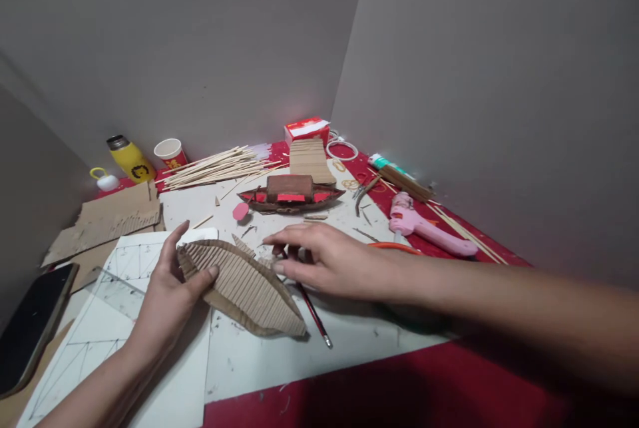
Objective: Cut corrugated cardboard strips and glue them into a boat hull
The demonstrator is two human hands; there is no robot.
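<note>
A leaf-shaped boat hull of corrugated cardboard (249, 288) is held at its upper left end by my left hand (172, 291), with the thumb on the ribbed inside. My right hand (319, 258) hovers beside the hull's far edge, fingers part bent, with a gap between thumb and forefinger and nothing visible in it. Small cardboard scraps (243, 245) lie near those fingertips. Below the right hand, a red and black pencil (317, 321) lies partly covered. Beyond the hands stands a finished-looking brown model boat (289, 193) with a canopy and red panels.
Drawn sheets (74, 361), a clear ruler (117, 291), a phone (34, 321) and cardboard pieces (114, 212) lie left. Wooden sticks (214, 168), a paper cup (170, 152) and a yellow bottle (130, 160) are behind. A pink glue gun (429, 231) and pliers (364, 196) lie right.
</note>
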